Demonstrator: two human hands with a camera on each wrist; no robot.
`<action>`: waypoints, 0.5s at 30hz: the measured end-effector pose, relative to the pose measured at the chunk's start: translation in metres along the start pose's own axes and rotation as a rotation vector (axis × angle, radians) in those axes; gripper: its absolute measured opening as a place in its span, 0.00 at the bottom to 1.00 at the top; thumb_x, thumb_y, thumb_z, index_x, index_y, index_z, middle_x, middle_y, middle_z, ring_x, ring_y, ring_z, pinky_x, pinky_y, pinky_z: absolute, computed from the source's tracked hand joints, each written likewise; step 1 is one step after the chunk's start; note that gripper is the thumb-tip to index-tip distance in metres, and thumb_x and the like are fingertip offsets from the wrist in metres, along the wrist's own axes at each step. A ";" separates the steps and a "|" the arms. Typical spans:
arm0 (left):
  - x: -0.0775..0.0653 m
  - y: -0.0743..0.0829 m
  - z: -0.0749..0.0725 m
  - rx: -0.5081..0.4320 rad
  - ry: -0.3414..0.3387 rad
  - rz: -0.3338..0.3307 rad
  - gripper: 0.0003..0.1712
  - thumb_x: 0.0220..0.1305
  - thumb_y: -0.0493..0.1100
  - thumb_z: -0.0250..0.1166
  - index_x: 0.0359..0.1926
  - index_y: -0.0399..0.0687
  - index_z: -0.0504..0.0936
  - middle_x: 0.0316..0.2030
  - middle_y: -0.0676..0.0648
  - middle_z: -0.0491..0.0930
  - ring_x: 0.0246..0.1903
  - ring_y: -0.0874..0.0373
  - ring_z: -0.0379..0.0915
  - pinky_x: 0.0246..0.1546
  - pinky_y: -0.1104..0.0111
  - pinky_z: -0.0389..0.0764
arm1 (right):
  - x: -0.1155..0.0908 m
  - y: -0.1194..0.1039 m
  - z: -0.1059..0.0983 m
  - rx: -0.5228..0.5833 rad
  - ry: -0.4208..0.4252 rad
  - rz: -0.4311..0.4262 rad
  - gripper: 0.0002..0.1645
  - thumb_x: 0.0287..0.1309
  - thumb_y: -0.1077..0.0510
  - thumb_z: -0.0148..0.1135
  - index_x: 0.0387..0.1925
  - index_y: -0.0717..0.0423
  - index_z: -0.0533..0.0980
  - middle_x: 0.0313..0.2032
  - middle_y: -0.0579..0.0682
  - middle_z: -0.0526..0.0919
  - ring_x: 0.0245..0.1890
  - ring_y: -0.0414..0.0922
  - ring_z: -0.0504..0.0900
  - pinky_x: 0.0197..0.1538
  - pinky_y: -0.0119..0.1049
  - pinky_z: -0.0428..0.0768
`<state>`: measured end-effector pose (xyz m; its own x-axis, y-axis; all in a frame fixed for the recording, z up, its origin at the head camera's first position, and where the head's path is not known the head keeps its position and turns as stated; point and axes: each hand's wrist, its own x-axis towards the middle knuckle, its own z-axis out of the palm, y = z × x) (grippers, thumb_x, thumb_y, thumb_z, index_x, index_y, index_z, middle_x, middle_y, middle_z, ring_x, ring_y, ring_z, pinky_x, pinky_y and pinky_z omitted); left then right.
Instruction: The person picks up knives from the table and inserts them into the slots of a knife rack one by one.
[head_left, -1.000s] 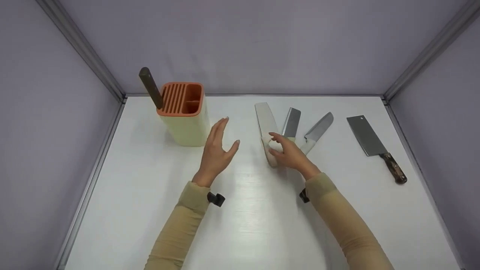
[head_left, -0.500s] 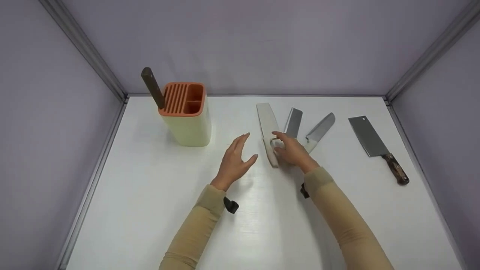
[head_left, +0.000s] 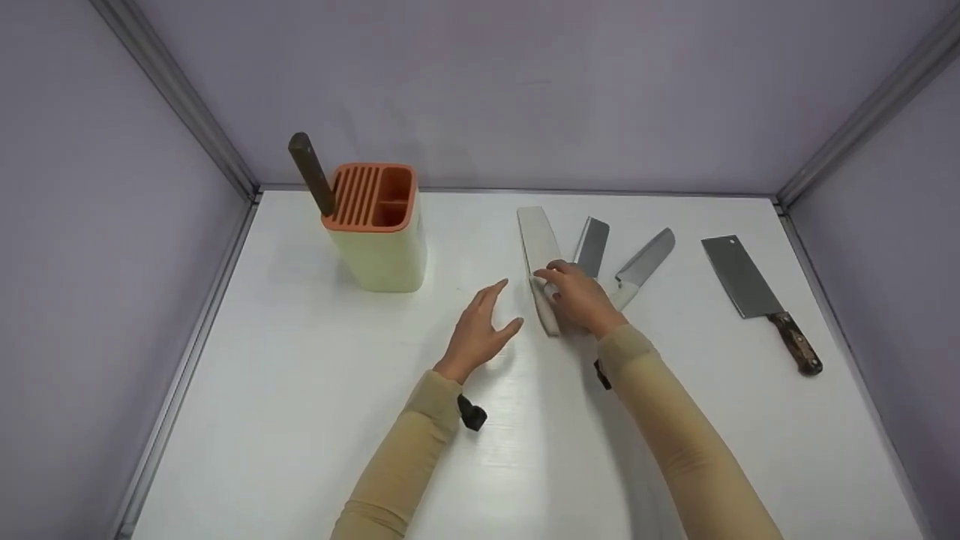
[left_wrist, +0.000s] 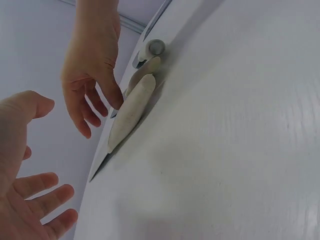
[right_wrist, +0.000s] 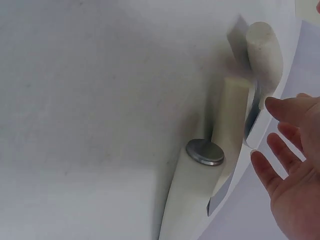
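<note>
A pale-bladed knife with a white handle (head_left: 543, 300) lies nearest my hands. Above and beside that handle is my right hand (head_left: 581, 298), its fingers loosely spread. In the right wrist view, the thumb (right_wrist: 287, 111) comes close to the handle (right_wrist: 265, 55); whether it touches cannot be told. Partly under the right hand lies a second knife with a grey blade (head_left: 592, 246). Just right of it is a third, white-handled knife (head_left: 645, 259). My left hand (head_left: 477, 337) hovers over the table to the left, fingers apart, holding nothing.
A cream knife block (head_left: 386, 262) with an orange slotted top stands at the back left, one brown-handled knife (head_left: 311, 172) in it. A cleaver (head_left: 742, 277) with a dark patterned handle lies at the right. Walls enclose the white table (head_left: 300, 420) behind and at both sides.
My left hand has moved right and toward me, away from the knife block. The right hand has shifted slightly over the leftmost knife's handle. The knives stay where they were.
</note>
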<state>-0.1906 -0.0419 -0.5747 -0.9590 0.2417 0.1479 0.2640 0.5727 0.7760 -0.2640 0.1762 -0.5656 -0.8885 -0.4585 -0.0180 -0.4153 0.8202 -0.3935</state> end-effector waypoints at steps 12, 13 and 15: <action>-0.002 -0.005 0.007 0.013 -0.022 -0.041 0.40 0.66 0.54 0.65 0.74 0.50 0.60 0.68 0.45 0.65 0.67 0.52 0.60 0.65 0.59 0.63 | 0.008 -0.006 0.011 -0.272 -0.045 -0.236 0.19 0.65 0.65 0.58 0.55 0.51 0.81 0.62 0.54 0.74 0.64 0.54 0.70 0.60 0.52 0.73; -0.002 -0.005 0.007 0.012 -0.020 -0.044 0.40 0.66 0.54 0.65 0.74 0.50 0.60 0.68 0.45 0.65 0.68 0.52 0.60 0.66 0.59 0.63 | 0.008 -0.007 0.011 -0.294 -0.051 -0.254 0.18 0.65 0.66 0.59 0.54 0.52 0.82 0.62 0.53 0.75 0.64 0.54 0.70 0.60 0.52 0.72; -0.004 -0.005 0.008 0.000 -0.018 -0.053 0.40 0.66 0.54 0.66 0.74 0.50 0.61 0.68 0.45 0.65 0.68 0.52 0.60 0.65 0.58 0.63 | 0.010 -0.008 0.012 -0.330 -0.062 -0.285 0.17 0.63 0.67 0.60 0.52 0.54 0.82 0.60 0.52 0.76 0.65 0.53 0.70 0.62 0.52 0.71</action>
<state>-0.1873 -0.0395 -0.5836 -0.9695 0.2255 0.0958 0.2134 0.5852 0.7823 -0.2670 0.1607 -0.5737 -0.7204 -0.6935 -0.0104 -0.6909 0.7189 -0.0764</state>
